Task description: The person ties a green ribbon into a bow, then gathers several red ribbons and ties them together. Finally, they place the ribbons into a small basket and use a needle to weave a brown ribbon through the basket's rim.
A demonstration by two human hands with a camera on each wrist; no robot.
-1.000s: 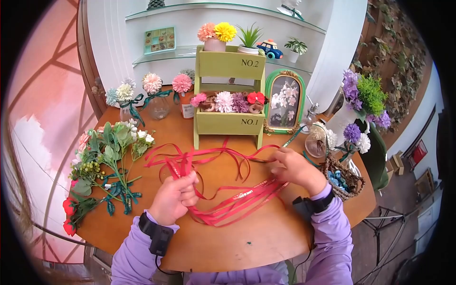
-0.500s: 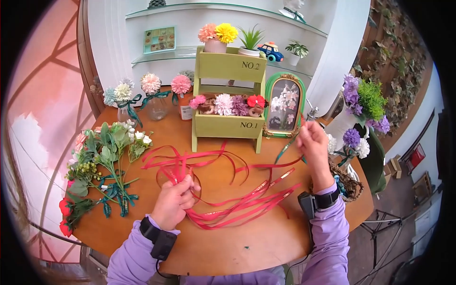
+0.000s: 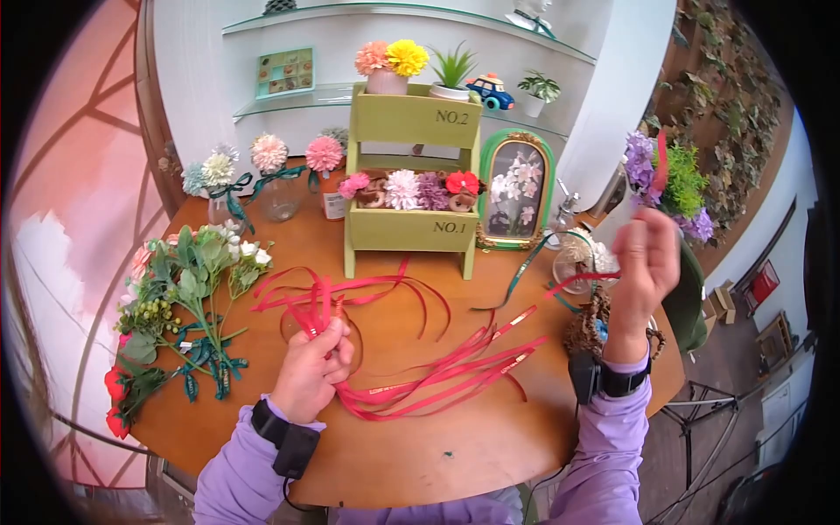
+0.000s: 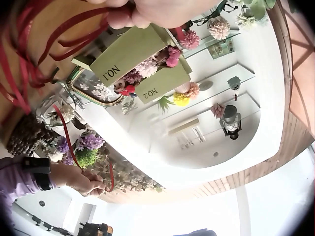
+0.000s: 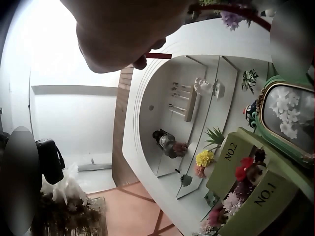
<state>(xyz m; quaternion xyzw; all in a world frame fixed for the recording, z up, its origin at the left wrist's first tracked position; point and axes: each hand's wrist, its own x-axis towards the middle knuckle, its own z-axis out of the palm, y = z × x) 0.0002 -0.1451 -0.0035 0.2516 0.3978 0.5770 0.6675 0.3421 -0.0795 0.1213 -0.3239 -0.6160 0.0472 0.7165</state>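
Note:
My left hand (image 3: 306,374) pinches a gathered bunch of red ribbons (image 3: 411,385) just over the table, left of the middle. Their printed tails fan out to the right, and loops lie behind the hand. Raised at the right, my right hand (image 3: 646,267) pinches a single red ribbon strand (image 3: 597,276) between its fingers. One part of that strand stands up above the hand; in the left wrist view the strand (image 4: 66,132) hangs down on one side of the fingers. A short piece of ribbon (image 5: 160,56) shows past the fingers in the right wrist view.
Artificial flowers tied with dark green ribbon (image 3: 206,359) lie at the left. A green two-tier stand (image 3: 411,229) with flowers stands at the back, beside a green oval frame (image 3: 518,192). A glass vase (image 3: 573,267) and a woven basket (image 3: 588,331) stand near my right hand.
My right hand has risen from above the ribbon tails and moved far to the right, drawing one red strand away from the bunch. My left hand keeps its hold at nearly the same spot.

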